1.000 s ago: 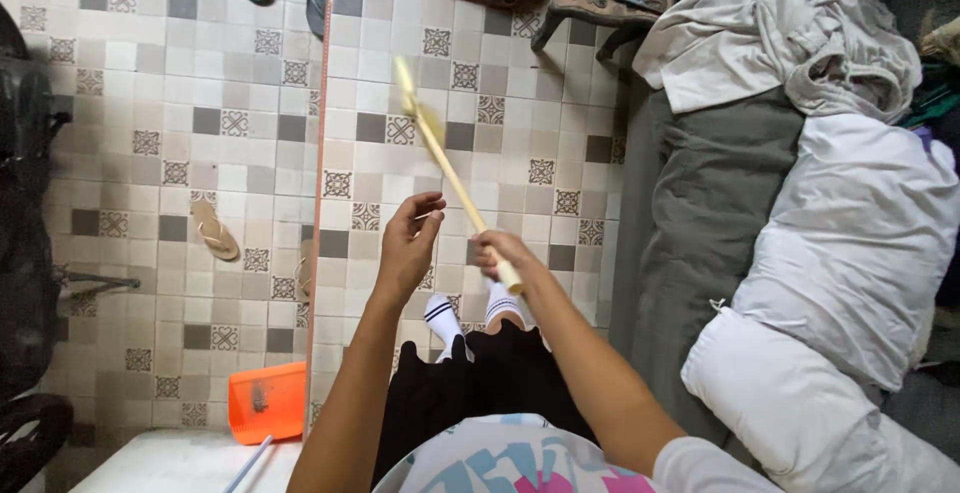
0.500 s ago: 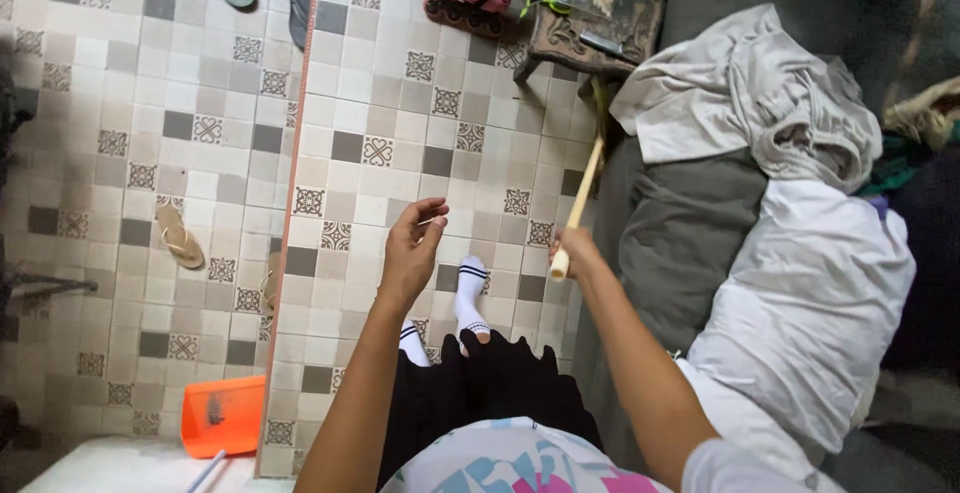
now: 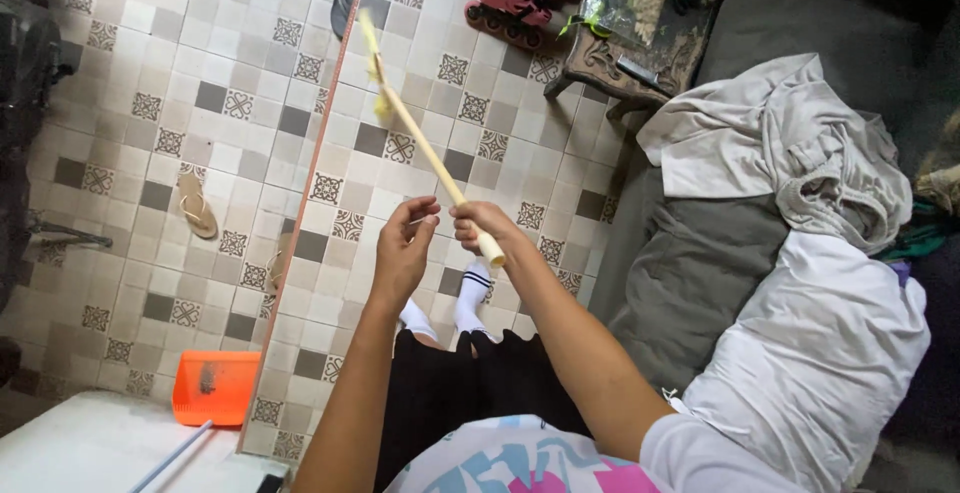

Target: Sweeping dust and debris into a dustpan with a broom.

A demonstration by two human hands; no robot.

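Pale wooden stick (image 3: 430, 153), slanted up-left over the tiles.

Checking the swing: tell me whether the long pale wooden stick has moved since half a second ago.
Yes. The long pale wooden stick swung left, from the grey sofa toward the thin orange floor strip.

Patterned beige-and-grey tiled floor (image 3: 200, 103) spreads wide; to its right a grey sofa (image 3: 700, 263) piled with pale laundry (image 3: 790, 153), a carved wooden stool (image 3: 630, 53) just beyond the sofa.
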